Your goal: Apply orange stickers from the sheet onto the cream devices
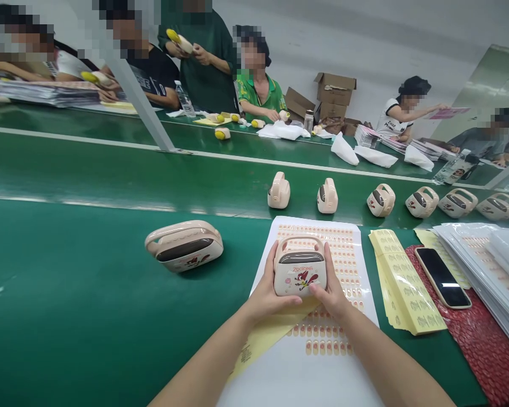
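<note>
Two bare forearms (203,359) rise from the near side of the white sticker sheet (292,384) and slant inward, so the hands meet above its middle. Between them, over the sheet, is a cream device (300,277), upright, handle on top, its printed front turned toward the person. The left hand (262,288) grips its left side, fingers reaching up along the edge and thumb lying across the bottom of the front. The right hand (333,288) mirrors it, fingers straight up the right side, with the thumb pressed on the lower right of the printed face. Both hands are thus closed on the device from opposite sides. A yellow slip (275,334) lies over the sheet, below the hands. Left of the sheet, a second device (184,246) sits on the green desk (88,316); right of it are yellow label strips (400,282) and a phone (443,277).
</note>
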Available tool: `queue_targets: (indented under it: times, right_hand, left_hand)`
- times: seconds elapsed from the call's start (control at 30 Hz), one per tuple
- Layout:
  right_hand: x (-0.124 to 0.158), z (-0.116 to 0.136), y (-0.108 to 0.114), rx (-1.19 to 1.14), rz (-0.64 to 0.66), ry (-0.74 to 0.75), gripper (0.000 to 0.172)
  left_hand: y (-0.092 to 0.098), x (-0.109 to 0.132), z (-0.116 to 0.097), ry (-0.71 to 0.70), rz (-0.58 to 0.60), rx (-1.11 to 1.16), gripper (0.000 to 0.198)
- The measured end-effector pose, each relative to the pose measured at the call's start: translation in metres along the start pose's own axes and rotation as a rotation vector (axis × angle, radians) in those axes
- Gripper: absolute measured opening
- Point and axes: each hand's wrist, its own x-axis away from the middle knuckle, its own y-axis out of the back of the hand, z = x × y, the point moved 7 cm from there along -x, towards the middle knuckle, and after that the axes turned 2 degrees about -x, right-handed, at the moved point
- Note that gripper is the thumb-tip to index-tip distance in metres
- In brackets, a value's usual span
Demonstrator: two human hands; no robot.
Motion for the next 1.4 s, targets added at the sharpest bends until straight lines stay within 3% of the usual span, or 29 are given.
queue_targets:
  times: [0.53,0.73,1.13,1.4]
  right_hand:
    - [0.0,-0.002,0.001,0.009,-0.036,-0.008,0.095]
    - [0.0,-0.004,0.004,-0.02,-0.085,-0.044,0.086]
    - [0.001,-0.011,0.007,-0.129,-0.122,-0.068,0.081]
    - [0.001,-0.02,0.012,-0.104,-0.098,-0.076,0.082]
  left_hand:
    - [-0.001,0.0,-0.001,0.017,-0.017,-0.034,0.109]
    - [-0.001,0.003,-0.001,0.026,-0.102,0.033,0.101]
    - [0.004,-0.001,0.011,0.031,-0.123,0.212,0.09]
    - [0.009,-0.004,0.015,0.021,-0.109,0.197,0.085]
